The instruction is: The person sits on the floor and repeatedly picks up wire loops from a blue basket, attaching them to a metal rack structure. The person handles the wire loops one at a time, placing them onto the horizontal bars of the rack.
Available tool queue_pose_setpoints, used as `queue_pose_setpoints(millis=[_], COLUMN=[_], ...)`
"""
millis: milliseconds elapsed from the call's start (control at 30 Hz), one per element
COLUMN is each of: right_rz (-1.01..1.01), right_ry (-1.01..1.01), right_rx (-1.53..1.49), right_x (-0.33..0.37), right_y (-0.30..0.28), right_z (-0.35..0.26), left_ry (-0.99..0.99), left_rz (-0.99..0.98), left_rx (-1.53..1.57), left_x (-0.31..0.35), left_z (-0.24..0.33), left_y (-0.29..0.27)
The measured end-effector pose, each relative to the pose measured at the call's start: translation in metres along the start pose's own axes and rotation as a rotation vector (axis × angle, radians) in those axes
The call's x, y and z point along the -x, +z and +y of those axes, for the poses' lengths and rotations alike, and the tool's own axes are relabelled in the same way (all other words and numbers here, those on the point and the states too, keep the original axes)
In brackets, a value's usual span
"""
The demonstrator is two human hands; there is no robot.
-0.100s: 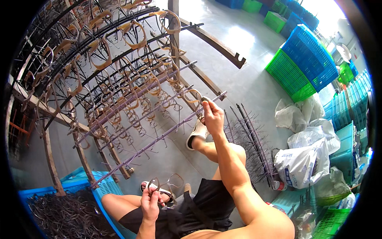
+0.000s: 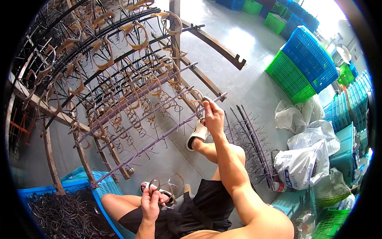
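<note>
My left hand, low and left of centre, pinches an eyeglass frame with empty rims above my lap. More than one frame may be in those fingers; I cannot tell. Out in front, my right hand is closed on another eyeglass frame at the right end of a purple rod. The fingers partly hide that frame and its contact with the rod. Thin hooks stick out along this rod. Behind it, brown eyeglass frames hang in rows on more rods.
A metal rack carries the rods. At lower left, a blue basket holds many dark curved pieces. Spiky rods lie right of my leg. Further right are white bags, stacked teal crates and a green-and-blue basket stack.
</note>
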State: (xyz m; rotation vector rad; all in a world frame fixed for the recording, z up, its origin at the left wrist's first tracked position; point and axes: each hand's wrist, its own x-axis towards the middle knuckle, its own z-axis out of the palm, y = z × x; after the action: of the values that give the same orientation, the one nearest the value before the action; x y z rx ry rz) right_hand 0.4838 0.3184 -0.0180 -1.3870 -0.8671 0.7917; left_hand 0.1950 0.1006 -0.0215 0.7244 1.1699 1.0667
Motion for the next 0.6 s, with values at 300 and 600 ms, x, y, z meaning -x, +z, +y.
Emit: queue_pose_setpoints(millis=[300, 600], right_rz=[0.093, -0.534], right_ry=[-0.056, -0.582], right_rx=[-0.069, -0.868], right_x=[-0.021, 0.119], right_y=[-0.014, -0.068], right_z=[0.007, -0.186], left_ry=[0.063, -0.006], left_rz=[-0.027, -0.055], left_rx=[0.010, 0.041], left_x=[0.003, 0.020], left_z=[0.005, 0.005], left_y=[0.003, -0.016])
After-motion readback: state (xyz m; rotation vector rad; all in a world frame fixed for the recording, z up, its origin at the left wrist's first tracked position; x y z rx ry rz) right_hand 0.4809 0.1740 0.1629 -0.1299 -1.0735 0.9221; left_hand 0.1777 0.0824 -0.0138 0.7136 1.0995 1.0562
